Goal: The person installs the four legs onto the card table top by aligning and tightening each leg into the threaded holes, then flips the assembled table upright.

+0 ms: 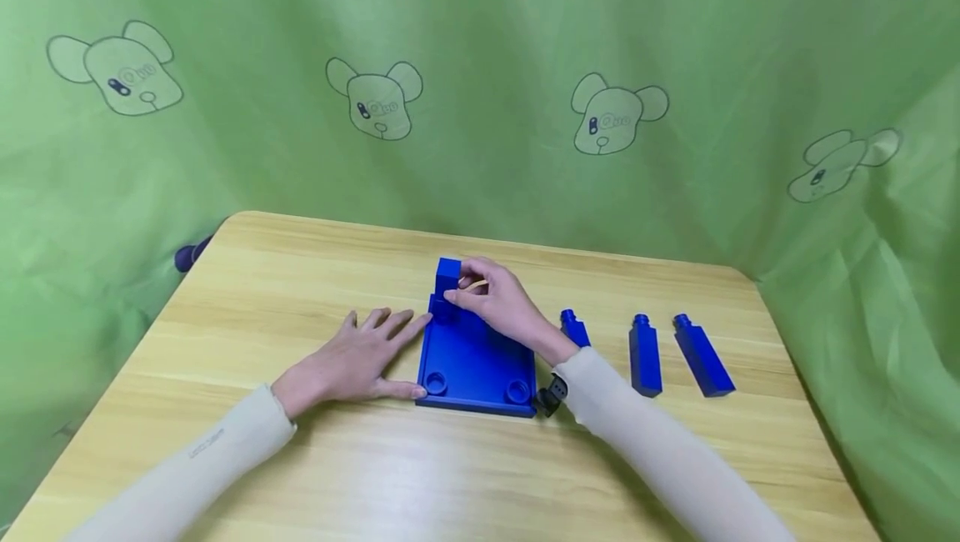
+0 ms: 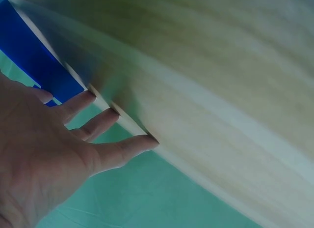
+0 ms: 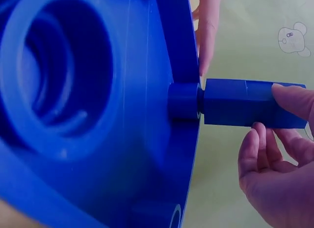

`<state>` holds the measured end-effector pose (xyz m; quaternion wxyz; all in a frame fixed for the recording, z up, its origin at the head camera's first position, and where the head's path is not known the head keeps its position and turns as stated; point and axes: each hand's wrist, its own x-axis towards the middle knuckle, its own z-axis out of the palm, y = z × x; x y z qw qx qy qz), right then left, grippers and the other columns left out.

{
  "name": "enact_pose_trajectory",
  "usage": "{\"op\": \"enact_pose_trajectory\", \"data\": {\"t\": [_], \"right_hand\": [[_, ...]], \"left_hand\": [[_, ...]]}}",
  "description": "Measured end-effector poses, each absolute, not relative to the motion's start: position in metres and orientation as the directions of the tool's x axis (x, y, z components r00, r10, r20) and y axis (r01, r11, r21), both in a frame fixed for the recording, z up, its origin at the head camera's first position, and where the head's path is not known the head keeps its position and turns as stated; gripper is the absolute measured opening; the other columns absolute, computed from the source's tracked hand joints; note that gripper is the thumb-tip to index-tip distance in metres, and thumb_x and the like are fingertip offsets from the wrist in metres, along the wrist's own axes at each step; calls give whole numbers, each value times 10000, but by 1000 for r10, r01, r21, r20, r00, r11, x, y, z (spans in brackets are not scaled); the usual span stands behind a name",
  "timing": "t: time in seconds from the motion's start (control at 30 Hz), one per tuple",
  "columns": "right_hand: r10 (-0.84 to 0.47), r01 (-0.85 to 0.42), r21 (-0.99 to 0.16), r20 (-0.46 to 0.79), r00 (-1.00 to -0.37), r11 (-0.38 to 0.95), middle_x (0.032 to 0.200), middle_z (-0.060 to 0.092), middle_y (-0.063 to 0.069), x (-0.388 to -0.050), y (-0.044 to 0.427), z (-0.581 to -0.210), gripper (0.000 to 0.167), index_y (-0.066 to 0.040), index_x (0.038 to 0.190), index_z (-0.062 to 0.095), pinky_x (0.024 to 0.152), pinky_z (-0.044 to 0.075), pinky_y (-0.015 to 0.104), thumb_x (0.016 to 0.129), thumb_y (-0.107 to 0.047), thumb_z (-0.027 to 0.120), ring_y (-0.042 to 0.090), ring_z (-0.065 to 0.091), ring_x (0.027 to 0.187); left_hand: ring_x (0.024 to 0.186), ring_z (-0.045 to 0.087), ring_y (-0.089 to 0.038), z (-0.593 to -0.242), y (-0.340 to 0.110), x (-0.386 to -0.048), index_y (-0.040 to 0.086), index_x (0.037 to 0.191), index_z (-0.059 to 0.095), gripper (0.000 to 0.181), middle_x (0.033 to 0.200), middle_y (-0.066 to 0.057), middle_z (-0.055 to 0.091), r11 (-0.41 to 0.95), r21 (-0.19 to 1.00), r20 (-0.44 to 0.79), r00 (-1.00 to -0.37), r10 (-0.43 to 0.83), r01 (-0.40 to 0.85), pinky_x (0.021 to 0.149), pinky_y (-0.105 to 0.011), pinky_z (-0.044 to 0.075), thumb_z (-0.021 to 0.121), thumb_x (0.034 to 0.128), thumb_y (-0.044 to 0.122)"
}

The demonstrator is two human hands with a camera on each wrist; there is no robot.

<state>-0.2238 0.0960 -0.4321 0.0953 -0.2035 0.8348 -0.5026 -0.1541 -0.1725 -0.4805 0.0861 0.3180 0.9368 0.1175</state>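
A square blue tray (image 1: 480, 363) with round sockets at its corners lies on the table. At its far left corner a blue leg (image 1: 447, 275) stands upright; in the right wrist view the leg (image 3: 240, 102) meets the socket (image 3: 184, 101) with its narrow end. My right hand (image 1: 502, 300) pinches that leg between thumb and fingers, also visible in the right wrist view, where the hand (image 3: 282, 164) grips its outer end. Fingers spread, my left hand (image 1: 356, 363) rests on the table and touches the tray's left edge; the left wrist view shows the hand (image 2: 54, 139) beside the tray's side (image 2: 34, 51).
Three more blue legs lie right of the tray: one (image 1: 574, 330) partly behind my right wrist, another (image 1: 646, 358), and a third (image 1: 705, 358) farther right. A green curtain (image 1: 480, 108) with printed bear heads hangs around the wooden table (image 1: 337, 459).
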Motion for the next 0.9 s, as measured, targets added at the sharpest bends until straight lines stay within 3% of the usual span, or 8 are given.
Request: {"op": "enact_pose_trajectory", "data": {"t": [0.23,0.53,0.77,0.9], "right_hand": [[-400,-233,-881,55,-915,412,1137,672,85,-221,91,-438,343,-67,1265,718,941,586,418,991,-228,846,252,684,1048],[-407,-255,-868,68,-911,425,1077,623,44,-226,91,-442,310,-133,1193,733,830,516,382,979,-322,853,227,620,991],[-410,-253,-871,66,-909,421,1065,604,39,-227,94,-443,537,-138,1431,687,815,504,385,971,-356,858,231,600,978],[-404,-230,-885,53,-913,404,1027,623,32,-227,94,-443,569,-168,1433,676,824,510,397,952,-400,875,237,606,969]], "left_hand": [[1546,335,-523,-483,-175,-151,245,1780,142,1147,1739,-192,336,773,284,-93,-786,611,567,1127,-869,242,457,921,937],[1542,348,-510,-482,-175,-152,251,1780,146,1133,1733,-188,350,770,283,-80,-786,613,572,1122,-871,249,459,928,929],[1545,340,-518,-483,-173,-154,252,1780,145,1132,1735,-191,345,767,282,-79,-783,617,576,1127,-870,237,465,929,927],[1547,335,-516,-482,-173,-155,249,1780,144,1133,1736,-192,343,768,279,-85,-781,618,577,1131,-870,229,469,930,924]]}}
